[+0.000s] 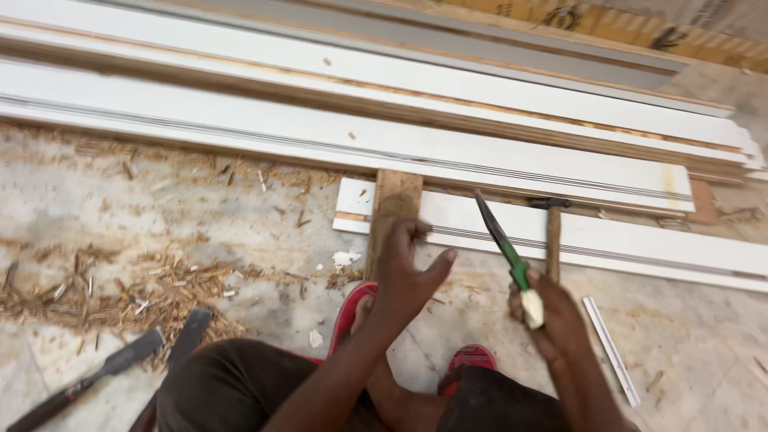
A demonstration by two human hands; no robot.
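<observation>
Where the view begins nearest the camera, the person's knees and two feet in red sandals (352,308) rest on the concrete floor (96,200). The right hand (552,320) is clenched around the green-and-cream handle of a chisel (504,248), whose dark blade points up and away toward the boards. The left hand (408,268) has its fingers (412,232) curled loosely, thumb extended, touching the near end of a bare wooden block (392,208); nothing is gripped in it. Just right of the chisel, a hammer (552,232) lies on the floor with its head resting on a short white board (640,240). To the left, two dark flat tools (120,364) lie beside a scatter of wood chips (160,288). Farther off, long white boards (320,136) lie side by side across the floor.
</observation>
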